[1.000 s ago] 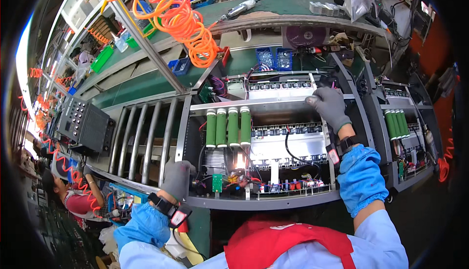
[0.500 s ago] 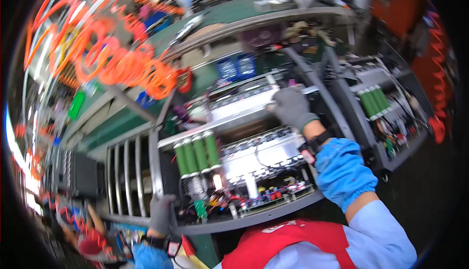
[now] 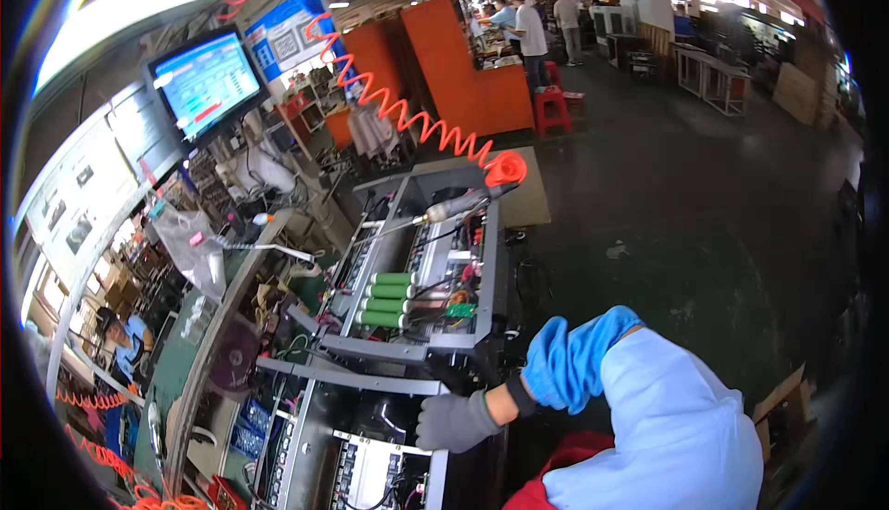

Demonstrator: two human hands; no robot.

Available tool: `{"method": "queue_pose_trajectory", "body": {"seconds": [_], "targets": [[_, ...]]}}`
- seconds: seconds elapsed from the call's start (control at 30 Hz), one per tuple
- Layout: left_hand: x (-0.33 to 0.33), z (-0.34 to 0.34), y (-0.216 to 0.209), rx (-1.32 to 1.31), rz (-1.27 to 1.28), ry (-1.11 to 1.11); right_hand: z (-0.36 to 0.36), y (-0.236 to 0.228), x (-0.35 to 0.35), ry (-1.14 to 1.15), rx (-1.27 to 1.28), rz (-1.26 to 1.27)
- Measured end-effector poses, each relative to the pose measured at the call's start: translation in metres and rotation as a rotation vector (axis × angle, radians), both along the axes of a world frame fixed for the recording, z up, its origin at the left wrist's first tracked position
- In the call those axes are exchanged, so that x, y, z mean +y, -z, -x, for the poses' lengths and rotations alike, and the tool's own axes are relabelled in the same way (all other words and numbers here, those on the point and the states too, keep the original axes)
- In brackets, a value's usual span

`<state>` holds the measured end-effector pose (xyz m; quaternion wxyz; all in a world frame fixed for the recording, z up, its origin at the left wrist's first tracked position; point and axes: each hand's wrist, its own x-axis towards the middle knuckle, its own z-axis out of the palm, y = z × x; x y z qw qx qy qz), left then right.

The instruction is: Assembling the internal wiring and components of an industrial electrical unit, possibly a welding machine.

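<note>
My right hand [image 3: 456, 422], in a grey glove with a dark wrist strap, is closed over the corner of the nearer grey metal chassis [image 3: 356, 378]. Its fingertips are partly hidden behind the glove. Circuit boards and a bright metal plate show inside this chassis, which the lower picture edge cuts off. Just beyond stands a second open chassis [image 3: 370, 348] with green cylindrical resistors [image 3: 384, 301], wiring and boards. Across its top hangs a powered screwdriver [image 3: 458, 204] on an orange coiled hose [image 3: 407, 121]. My left hand is out of the picture.
A lit monitor [image 3: 206, 84] hangs at upper left above a cluttered green bench [image 3: 176, 371]. Orange cabinets [image 3: 463, 70] and a red stool [image 3: 552, 110] stand further off, near several people. Dark floor [image 3: 667, 204] stretches to the right, with a cardboard box [image 3: 785, 408] at its edge.
The view has swung to the right, so the nearer chassis now sits low and my left hand has left the picture. My right hand is now at the chassis corner.
</note>
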<state>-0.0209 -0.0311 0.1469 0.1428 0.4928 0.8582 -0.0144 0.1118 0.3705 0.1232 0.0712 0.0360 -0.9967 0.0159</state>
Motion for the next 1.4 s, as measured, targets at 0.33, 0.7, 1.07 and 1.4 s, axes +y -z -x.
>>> {"method": "queue_pose_trajectory", "body": {"seconds": [0.33, 0.7, 1.07, 1.4], "targets": [[0.039, -0.036, -0.064, 0.013, -0.233, -0.088, -0.032, -0.036, 0.003, -0.215, -0.099, 0.078], [0.032, -0.083, -0.047, -0.407, -0.236, -0.203, -0.026, -0.096, 0.013, -0.384, -0.558, 0.199], [0.064, 0.004, -0.028, 0.222, 0.02, -0.284, 0.131, -0.015, -0.134, -0.063, -0.713, 1.309], [0.061, 0.027, -0.016, 0.406, -0.125, -0.148, 0.165, 0.028, -0.174, 0.111, -0.41, 1.692]]}}
